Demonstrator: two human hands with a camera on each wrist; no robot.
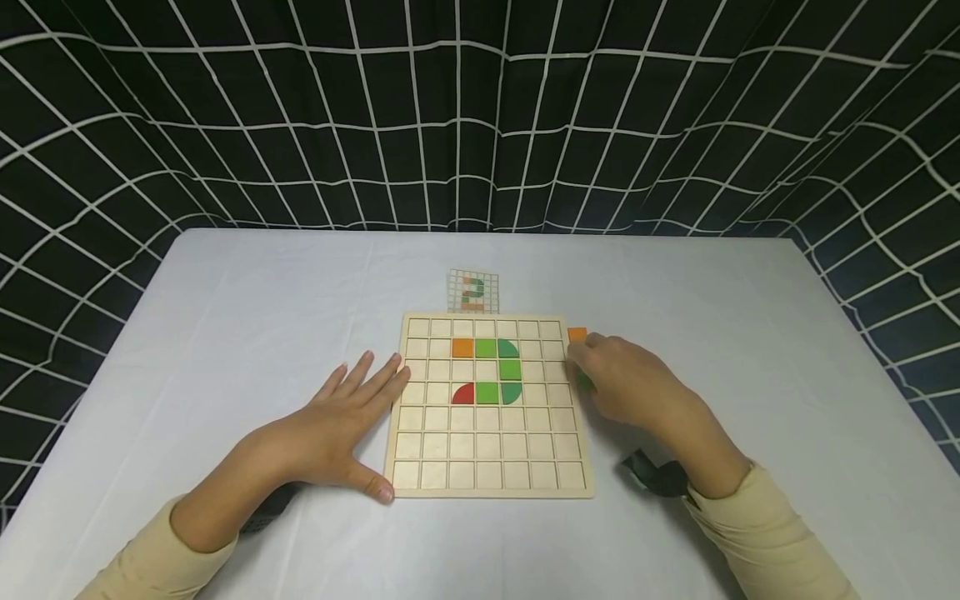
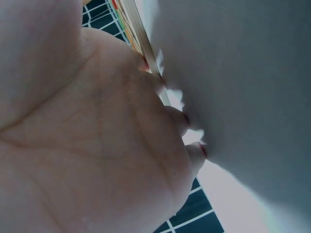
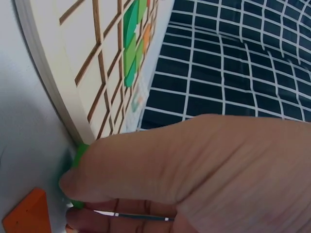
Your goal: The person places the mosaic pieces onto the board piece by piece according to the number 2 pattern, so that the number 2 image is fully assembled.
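A square wooden grid board [image 1: 487, 446] lies on the table, with several tiles in its cells. They include an orange square [image 1: 462, 348], green squares [image 1: 487, 393], teal rounded tiles [image 1: 512, 392] and a red quarter-circle tile [image 1: 464, 394]. The left hand [image 1: 330, 429] has its fingers spread; fingertips and thumb touch the board's left edge. Beside the right edge, the right hand [image 1: 630, 379] pinches a green tile [image 3: 80, 154], mostly covered by thumb and fingers. An orange tile [image 1: 577, 334] lies just beyond that hand. In the right wrist view, an orange piece [image 3: 29, 213] lies near the fingertips.
A small pattern card [image 1: 473, 291] lies behind the board, its printed coloured shapes forming a figure like a 2. White cloth [image 1: 262, 292] covers the table. Dark curtains with white grid lines [image 1: 480, 108] surround it. A dark strap [image 1: 654, 475] sits under the right wrist.
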